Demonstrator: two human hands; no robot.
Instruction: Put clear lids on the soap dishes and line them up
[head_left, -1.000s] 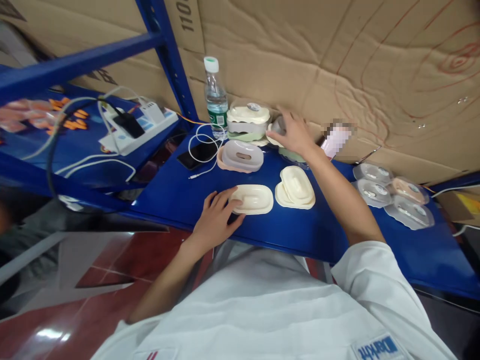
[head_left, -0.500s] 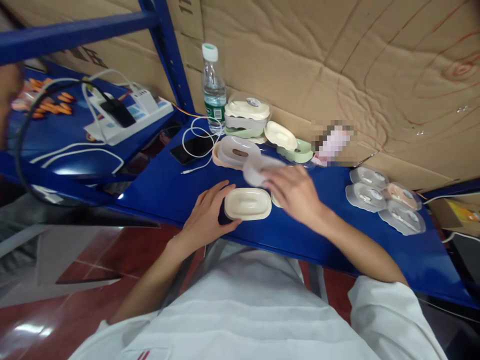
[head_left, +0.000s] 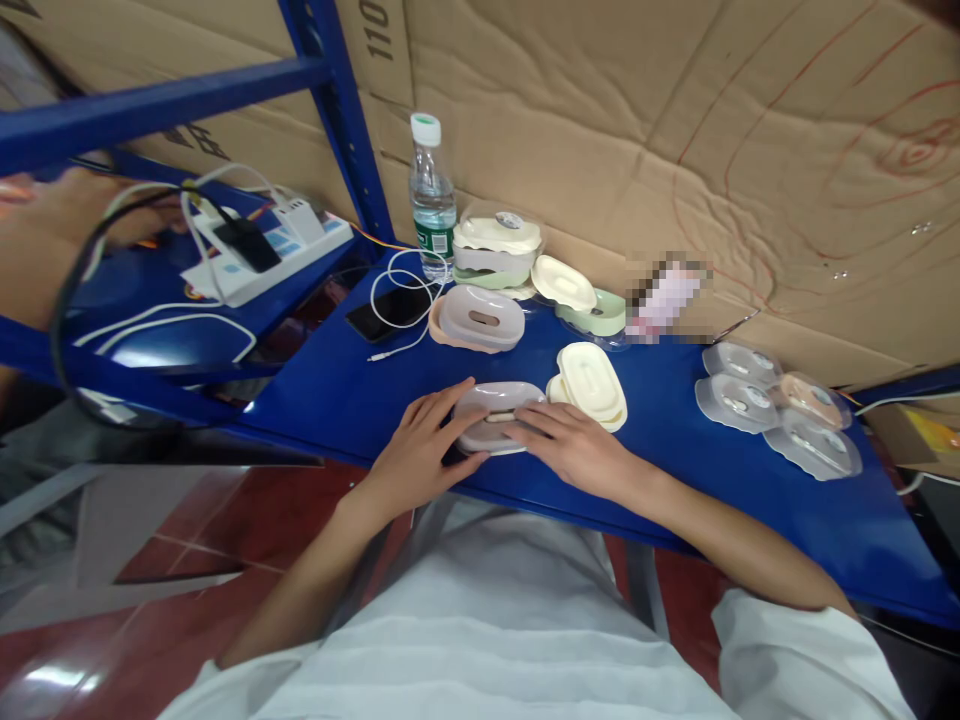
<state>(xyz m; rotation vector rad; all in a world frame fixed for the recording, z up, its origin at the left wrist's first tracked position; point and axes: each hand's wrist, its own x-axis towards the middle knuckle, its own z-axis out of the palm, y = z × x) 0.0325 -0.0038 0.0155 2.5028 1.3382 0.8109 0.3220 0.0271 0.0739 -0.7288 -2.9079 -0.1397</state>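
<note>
A light grey oval soap dish (head_left: 491,398) with a slot in its middle lies in front of me, with a cream rim showing beneath it. My left hand (head_left: 424,445) grips its left end, thumb at the near side and fingers at the far side. From the right, my right hand (head_left: 577,448) holds the other end, its fingertips on top near the slot. Just beyond that hand, cream oval soap dish parts (head_left: 592,385) lie overlapping. Behind them, another grey slotted dish (head_left: 480,315) rests in a peach one (head_left: 444,335).
At the back stand a water bottle (head_left: 433,200), stacked soap dishes (head_left: 495,240) and a green dish (head_left: 600,315). A phone (head_left: 390,312) lies under a white cable. Clear-covered dishes (head_left: 776,405) sit right. Another person's hand (head_left: 67,235) is near the power strip (head_left: 277,260).
My right hand has brought the grey slotted piece down onto the cream dish and now presses on it. The cream parts at the right are uncovered. Another person's hand has reached further in at left.
</note>
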